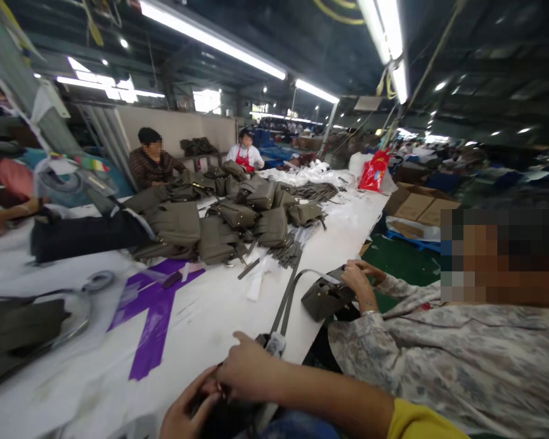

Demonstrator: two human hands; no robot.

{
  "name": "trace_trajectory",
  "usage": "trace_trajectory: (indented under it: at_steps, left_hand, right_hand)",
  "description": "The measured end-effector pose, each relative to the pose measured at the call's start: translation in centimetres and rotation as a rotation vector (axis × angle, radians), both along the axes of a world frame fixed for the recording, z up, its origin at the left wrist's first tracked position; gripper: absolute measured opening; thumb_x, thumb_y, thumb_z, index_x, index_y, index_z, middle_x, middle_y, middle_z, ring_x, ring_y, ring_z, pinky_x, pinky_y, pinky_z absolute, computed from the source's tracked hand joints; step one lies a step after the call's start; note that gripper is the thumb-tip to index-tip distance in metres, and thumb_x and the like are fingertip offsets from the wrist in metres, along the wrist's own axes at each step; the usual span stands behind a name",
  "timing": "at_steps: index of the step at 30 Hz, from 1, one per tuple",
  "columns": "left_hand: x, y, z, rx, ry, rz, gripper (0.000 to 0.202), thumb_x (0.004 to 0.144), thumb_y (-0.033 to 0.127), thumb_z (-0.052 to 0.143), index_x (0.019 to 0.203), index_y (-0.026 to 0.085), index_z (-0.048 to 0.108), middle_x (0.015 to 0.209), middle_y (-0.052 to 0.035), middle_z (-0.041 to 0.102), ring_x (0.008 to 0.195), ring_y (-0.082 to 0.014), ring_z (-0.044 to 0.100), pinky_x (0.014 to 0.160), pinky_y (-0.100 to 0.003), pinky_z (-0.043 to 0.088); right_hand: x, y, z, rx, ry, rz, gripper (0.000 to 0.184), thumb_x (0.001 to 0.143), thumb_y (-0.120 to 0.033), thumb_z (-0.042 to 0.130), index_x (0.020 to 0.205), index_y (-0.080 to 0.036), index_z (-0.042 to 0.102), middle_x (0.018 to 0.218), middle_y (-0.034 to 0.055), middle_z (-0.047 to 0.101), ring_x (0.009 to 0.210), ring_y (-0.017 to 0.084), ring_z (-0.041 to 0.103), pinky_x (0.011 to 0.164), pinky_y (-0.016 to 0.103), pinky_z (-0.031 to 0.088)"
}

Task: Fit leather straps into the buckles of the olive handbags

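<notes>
At six o'clock, the left hand [190, 407] pinches a dark piece [232, 419], probably unfinished; the right hand's [249, 369] closure I cannot tell; olive bags [247, 213] heap at twelve, completion unclear.

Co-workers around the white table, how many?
4 visible: pink sleeve, left edge; brown top, behind the pile; red apron, farther back; patterned shirt, right. Others may be hidden.

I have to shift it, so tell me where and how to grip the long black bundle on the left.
Probably grip the black bundle around its middle, from the near side: it lies sideways, its long flank facing the white table in front, with the pole rising behind.
</notes>
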State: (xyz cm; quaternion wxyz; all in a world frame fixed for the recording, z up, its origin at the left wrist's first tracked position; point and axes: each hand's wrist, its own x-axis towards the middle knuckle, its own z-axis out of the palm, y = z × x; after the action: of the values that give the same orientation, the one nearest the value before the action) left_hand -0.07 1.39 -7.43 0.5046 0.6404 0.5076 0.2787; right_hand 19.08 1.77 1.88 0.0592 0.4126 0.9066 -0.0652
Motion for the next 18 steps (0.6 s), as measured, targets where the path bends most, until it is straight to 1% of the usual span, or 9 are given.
trace_trajectory:
  at_steps: [2, 4, 6, 8, 11, 13, 14, 16, 18]
  left_hand:
    - [-1.7, -0.3, 1.2, 0.012, 0.068, 0.013, 0.050, 0.070, 0.053, 0.066, 0.109, 0.022, 0.068, 0.088, -0.0032, 0.074, 0.094, -0.0276, 0.067, 0.093, -0.040, 0.051]
    - [-4.3, -0.5, 1.4, 0.014, 0.151, 0.061, 0.047, 0.074, 0.053, 0.062, 0.108, 0.021, 0.067, 0.086, -0.0039, 0.073, 0.090, -0.0265, 0.067, 0.092, -0.041, 0.050]
    - [-7.5, -1.0, 0.8, 0.002, 0.243, 0.121, 0.044, 0.075, 0.053, 0.061, 0.104, 0.021, 0.068, 0.088, -0.0046, 0.072, 0.089, -0.0263, 0.067, 0.090, -0.041, 0.050]
    - [-10.8, -1.8, -0.4, -0.019, 0.314, 0.172, 0.042, 0.075, 0.054, 0.061, 0.100, 0.021, 0.069, 0.093, -0.0058, 0.072, 0.091, -0.0268, 0.067, 0.089, -0.042, 0.051]
    - [-14.3, -3.0, -1.8, -0.066, 0.363, 0.213, 0.041, 0.076, 0.054, 0.059, 0.094, 0.019, 0.070, 0.096, -0.0072, 0.072, 0.090, -0.0264, 0.067, 0.087, -0.040, 0.051]
    - [-14.9, -3.2, -1.9, -0.068, 0.408, 0.203, 0.041, 0.078, 0.053, 0.057, 0.095, 0.019, 0.070, 0.096, -0.0077, 0.072, 0.090, -0.0264, 0.067, 0.087, -0.041, 0.051]
    - [-14.5, -3.0, -1.5, -0.037, 0.441, 0.195, 0.040, 0.078, 0.051, 0.057, 0.098, 0.019, 0.070, 0.098, -0.0083, 0.072, 0.094, -0.0271, 0.067, 0.090, -0.042, 0.050]
    - [-12.6, -2.3, -0.1, 0.084, 0.488, 0.201, 0.041, 0.079, 0.049, 0.057, 0.105, 0.019, 0.069, 0.109, -0.0097, 0.069, 0.106, -0.0289, 0.062, 0.098, -0.045, 0.045]
    - [-9.2, -1.2, 2.0, 0.194, 0.443, 0.194, 0.043, 0.082, 0.046, 0.055, 0.115, 0.020, 0.064, 0.122, -0.0096, 0.064, 0.118, -0.0282, 0.055, 0.105, -0.045, 0.038]
  right_hand:
    - [0.7, 0.0, 1.2, 0.015, 0.005, -0.032, 0.020, 0.074, -0.038, 0.071, 0.082, -0.020, 0.068, 0.079, 0.0053, 0.074, 0.081, 0.025, 0.066, 0.102, 0.051, 0.030]
    - [1.4, 0.4, 1.9, -0.010, -0.012, -0.073, 0.021, 0.074, -0.038, 0.071, 0.084, -0.020, 0.070, 0.079, 0.0069, 0.074, 0.083, 0.026, 0.066, 0.104, 0.053, 0.026]
    - [1.8, 1.0, 2.1, -0.051, -0.007, -0.095, 0.024, 0.074, -0.040, 0.070, 0.086, -0.020, 0.071, 0.079, 0.0078, 0.073, 0.084, 0.026, 0.066, 0.105, 0.052, 0.025]
    - [1.9, 1.4, 1.8, -0.090, 0.012, -0.104, 0.023, 0.074, -0.041, 0.069, 0.086, -0.021, 0.072, 0.078, 0.0075, 0.073, 0.084, 0.025, 0.066, 0.106, 0.049, 0.025]
    - [1.9, 1.7, 1.2, -0.127, 0.051, -0.135, 0.021, 0.075, -0.039, 0.067, 0.086, -0.022, 0.072, 0.078, 0.0063, 0.073, 0.084, 0.023, 0.066, 0.107, 0.046, 0.025]
    - [2.0, 2.0, 0.9, -0.142, 0.121, -0.141, 0.021, 0.078, -0.038, 0.065, 0.090, -0.023, 0.072, 0.080, 0.0051, 0.073, 0.085, 0.022, 0.066, 0.107, 0.046, 0.024]
    - [2.1, 2.1, 0.8, -0.155, 0.177, -0.128, 0.021, 0.079, -0.038, 0.065, 0.093, -0.023, 0.071, 0.082, 0.0043, 0.072, 0.086, 0.022, 0.066, 0.107, 0.046, 0.023]
    - [2.3, 2.3, 0.7, -0.197, 0.313, -0.087, 0.024, 0.079, -0.037, 0.066, 0.098, -0.023, 0.068, 0.088, 0.0027, 0.071, 0.090, 0.021, 0.064, 0.108, 0.047, 0.022]
    - [2.5, 2.4, 0.7, -0.260, 0.441, -0.057, 0.028, 0.078, -0.038, 0.068, 0.101, -0.022, 0.065, 0.095, 0.0029, 0.069, 0.094, 0.020, 0.061, 0.105, 0.043, 0.028]
